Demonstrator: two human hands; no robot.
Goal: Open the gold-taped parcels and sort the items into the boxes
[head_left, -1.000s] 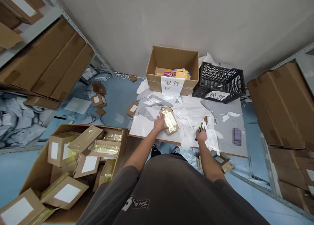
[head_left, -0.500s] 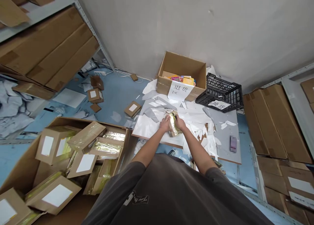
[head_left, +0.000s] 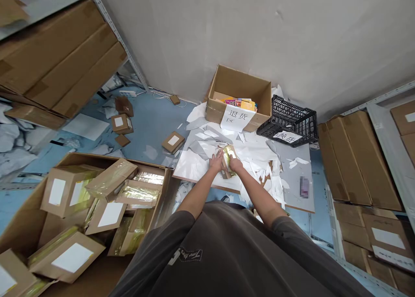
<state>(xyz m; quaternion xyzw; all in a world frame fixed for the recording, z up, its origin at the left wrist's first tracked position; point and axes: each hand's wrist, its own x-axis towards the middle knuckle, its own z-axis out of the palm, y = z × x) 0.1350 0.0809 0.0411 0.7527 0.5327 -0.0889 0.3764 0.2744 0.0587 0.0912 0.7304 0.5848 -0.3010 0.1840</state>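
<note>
Brown cardboard parcel [head_left: 226, 162], wrapped partly with yellowish tape [head_left: 230, 150], is lying on the bench [head_left: 296, 189] among torn white paper [head_left: 256, 154]. Left hand [head_left: 216, 161] is holding the parcel at its left side. Right hand [head_left: 235, 164] is touching the right side with the fingers curled; I cannot tell whether it is also gripping some tool. Behind the hands, an open carton [head_left: 212, 108] with a paper sign [head_left: 236, 119] is containing colourful packets [head_left: 247, 105], while a black plastic crate [head_left: 309, 132] is standing just beside it.
</note>
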